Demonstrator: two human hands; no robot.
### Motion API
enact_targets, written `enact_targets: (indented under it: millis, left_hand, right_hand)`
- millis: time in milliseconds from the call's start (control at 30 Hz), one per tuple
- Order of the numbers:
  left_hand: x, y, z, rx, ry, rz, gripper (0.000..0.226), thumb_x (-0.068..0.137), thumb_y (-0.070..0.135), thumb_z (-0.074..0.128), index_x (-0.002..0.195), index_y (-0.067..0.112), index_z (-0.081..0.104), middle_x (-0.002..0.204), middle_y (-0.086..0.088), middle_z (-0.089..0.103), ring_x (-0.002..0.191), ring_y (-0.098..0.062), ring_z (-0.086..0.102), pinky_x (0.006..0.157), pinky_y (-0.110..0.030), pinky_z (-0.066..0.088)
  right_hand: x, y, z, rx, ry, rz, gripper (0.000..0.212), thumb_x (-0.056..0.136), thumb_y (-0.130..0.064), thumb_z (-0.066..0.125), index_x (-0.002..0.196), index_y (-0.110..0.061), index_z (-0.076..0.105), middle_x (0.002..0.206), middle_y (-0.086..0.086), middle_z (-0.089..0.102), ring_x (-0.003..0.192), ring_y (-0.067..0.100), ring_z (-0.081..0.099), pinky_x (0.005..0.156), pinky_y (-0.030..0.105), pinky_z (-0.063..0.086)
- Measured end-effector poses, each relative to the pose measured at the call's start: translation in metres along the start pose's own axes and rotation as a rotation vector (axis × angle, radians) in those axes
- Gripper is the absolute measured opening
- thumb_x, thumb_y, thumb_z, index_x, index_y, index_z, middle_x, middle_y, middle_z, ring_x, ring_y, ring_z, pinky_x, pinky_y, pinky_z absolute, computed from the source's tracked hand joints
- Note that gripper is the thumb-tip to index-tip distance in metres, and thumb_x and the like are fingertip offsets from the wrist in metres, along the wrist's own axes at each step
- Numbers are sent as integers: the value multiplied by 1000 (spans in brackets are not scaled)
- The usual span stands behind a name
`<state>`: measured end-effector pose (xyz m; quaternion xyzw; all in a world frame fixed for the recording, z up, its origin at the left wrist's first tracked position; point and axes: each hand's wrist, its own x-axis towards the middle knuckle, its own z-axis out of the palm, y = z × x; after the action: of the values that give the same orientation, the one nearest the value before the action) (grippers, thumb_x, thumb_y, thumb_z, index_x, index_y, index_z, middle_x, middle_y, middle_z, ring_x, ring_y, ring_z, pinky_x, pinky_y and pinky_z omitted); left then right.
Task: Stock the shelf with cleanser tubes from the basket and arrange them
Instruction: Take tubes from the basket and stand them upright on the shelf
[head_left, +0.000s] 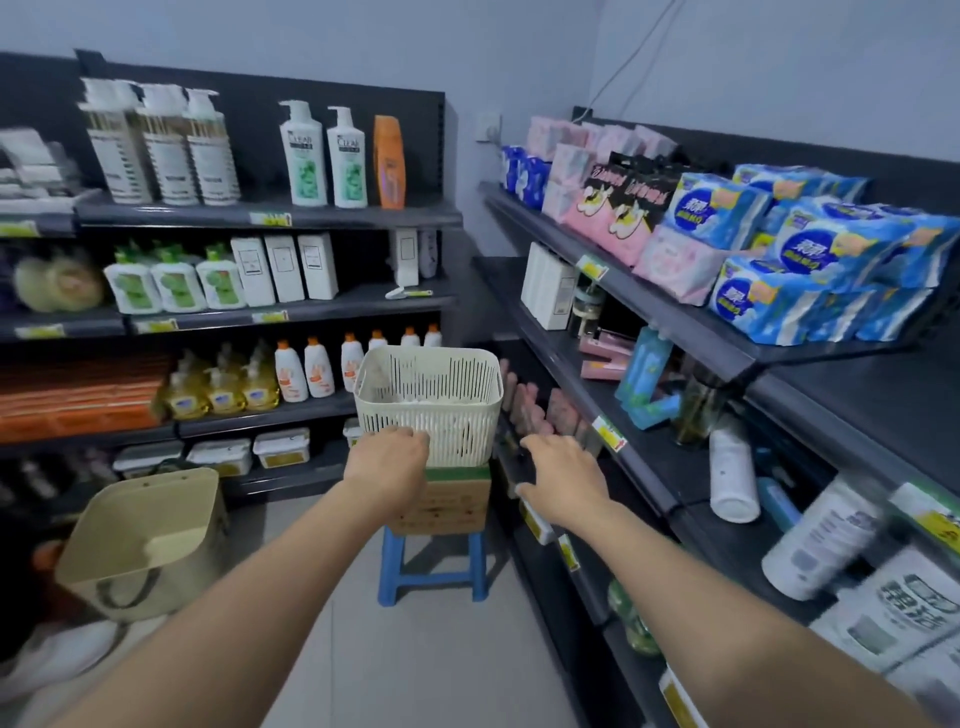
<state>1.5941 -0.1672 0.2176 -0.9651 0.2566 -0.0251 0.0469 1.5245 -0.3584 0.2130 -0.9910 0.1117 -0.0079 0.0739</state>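
Left hand (387, 457) rests flat-fingered against the basket (457, 431) ahead; right hand (563, 480) spread, empty, just beside it; steady it left, dip right over the rim for tubes (441, 401).

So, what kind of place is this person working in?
Most likely a small shop, in its toiletries aisle: dark metal shelves with yellow price tags carry shampoo bottles and packs of sanitary pads, and a cream basket stands on a box.

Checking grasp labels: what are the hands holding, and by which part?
Nothing is clearly held: the left hand touches the basket's lower near wall; the right hand is open, empty.
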Motion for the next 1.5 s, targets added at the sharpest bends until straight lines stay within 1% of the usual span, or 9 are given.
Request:
enact_targets:
  millis: [200, 300, 533, 667, 800, 967, 1133, 1300, 1500]
  left_hand:
    - [57, -17, 13, 4, -58, -68, 28, 90, 23, 58, 116, 15, 51, 115, -5, 57, 109, -25, 53, 81, -35, 42]
    - [90, -23, 14, 11, -71, -108, 37, 91, 29, 58, 124, 14, 49, 121, -5, 57, 114, -24, 52, 83, -35, 43]
    - [154, -37, 26, -2, -108, -175, 37, 92, 33, 57, 123, 13, 50, 122, -6, 57, 113, -24, 54, 79, -34, 42]
    - [188, -50, 36, -5, -133, -191, 38, 92, 34, 57, 124, 13, 50, 123, -7, 56, 114, -25, 53, 85, -37, 45]
    - [227, -67, 49, -34, -168, -195, 40, 92, 34, 58, 126, 14, 49, 122, -6, 56, 116, -25, 52, 88, -38, 44]
    - [285, -97, 68, -77, -167, -182, 36, 91, 30, 59, 123, 15, 52, 120, -5, 57, 111, -24, 55, 81, -35, 45]
    - [334, -122, 89, -94, -228, -149, 45, 90, 31, 60, 131, 16, 48, 125, -8, 55, 115, -27, 53, 87, -39, 46]
    - [374, -141, 114, -125, -294, -120, 47, 91, 28, 57, 134, 15, 44, 128, -11, 52, 114, -30, 54, 86, -40, 47]
    - [413, -151, 151, -98, -379, -119, 39, 90, 23, 53, 127, 12, 50, 127, -12, 55, 115, -29, 54, 85, -39, 47]
  right_hand:
    - [72, 3, 5, -11, -23, -100, 47, 88, -35, 61, 130, -18, 47, 130, 6, 53, 121, 27, 45, 95, 40, 41]
    - [111, 4, 4, -7, -44, -145, 47, 88, -34, 62, 130, -17, 47, 129, 6, 54, 120, 28, 46, 96, 40, 41]
    - [188, 5, 7, -22, -68, -197, 48, 88, -30, 62, 132, -17, 47, 128, 6, 54, 120, 27, 46, 97, 40, 40]
    - [228, 3, 11, -39, -104, -194, 45, 88, -30, 62, 129, -19, 48, 131, 5, 52, 122, 28, 43, 95, 38, 40]
    - [269, -2, 19, -28, -124, -167, 49, 91, -27, 57, 138, -22, 43, 137, 3, 47, 124, 27, 43, 93, 36, 41]
    - [329, -12, 42, 14, -152, -157, 43, 86, -30, 61, 126, -20, 50, 127, 5, 56, 118, 25, 47, 90, 34, 41]
    - [380, -18, 58, 10, -171, -107, 43, 86, -32, 62, 126, -19, 51, 126, 5, 57, 120, 25, 48, 93, 35, 43]
    - [423, -22, 82, 13, -215, -76, 38, 85, -30, 63, 121, -19, 52, 122, 6, 58, 116, 26, 49, 93, 37, 45]
    - [465, -18, 115, 21, -292, -76, 49, 87, -30, 62, 133, -21, 47, 125, 7, 58, 118, 27, 49, 95, 37, 44]
